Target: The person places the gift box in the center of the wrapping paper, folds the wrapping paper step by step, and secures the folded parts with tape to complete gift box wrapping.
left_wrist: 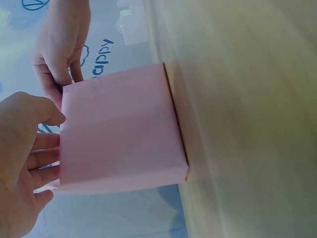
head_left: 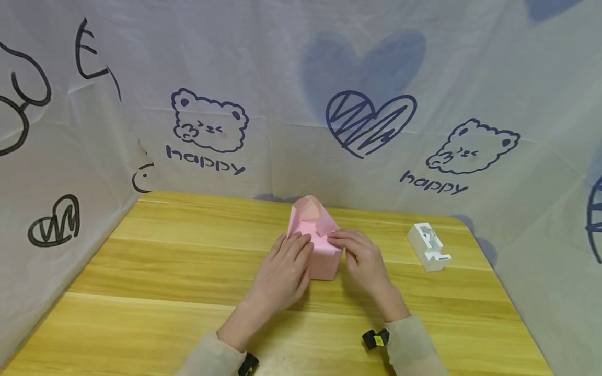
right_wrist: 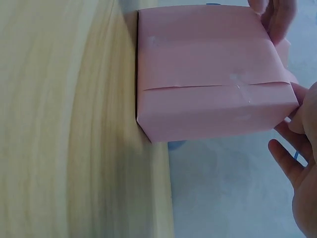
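A box wrapped in pink paper (head_left: 323, 265) stands on the table in front of me. At its far end the paper rises in a pointed, folded flap (head_left: 310, 209). My left hand (head_left: 286, 267) rests over the top at the left, fingers extended; its thumb (left_wrist: 52, 113) lies by the upper edge of the near side. With finger and thumb my right hand (head_left: 366, 259) pinches the paper at the right top edge. In the right wrist view, a paper seam runs along the box side (right_wrist: 213, 49), with a shiny clear strip (right_wrist: 241, 89) across it.
A white tape dispenser (head_left: 428, 248) sits to the right on the wooden table (head_left: 188, 261). Behind and beside the table hangs a white cloth (head_left: 282, 62) with hearts and bear drawings. Black wrist devices (head_left: 375, 339) show at both sleeves.
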